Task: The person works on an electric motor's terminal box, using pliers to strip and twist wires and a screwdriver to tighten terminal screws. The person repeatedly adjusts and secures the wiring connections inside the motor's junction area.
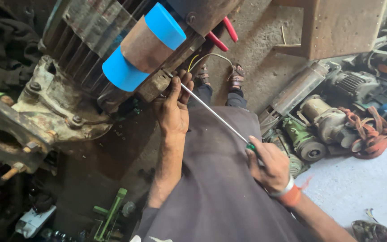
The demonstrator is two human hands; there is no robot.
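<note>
Cluttered repair workshop, oily concrete floor (265,40), old motors and parts piled at my right. The work is a long screwdriver (213,114): steel shank running from its green handle at my right hip up to the underside of a big rusty electric motor (90,49) that sits on the bench in front of me. My right hand (267,163) is closed around the handle, orange band on the wrist. My left hand (173,105) is curled narrow around the shank near the tip, fingers pressed against the motor's lower edge by a yellowish wire (209,57). The tip itself is hidden behind my fingers, so I cannot tell what it sits in. To do this well, I judge: keep the left hand as a guide only, shank in line with the fastener, push along the axis from the right before turning, or the tip may slip toward the wire. Blue-capped cylinder (144,45) lies on top of the motor; red-handled pliers (222,33) lie behind it; cast pump housing (36,121) lies to the left.
</note>
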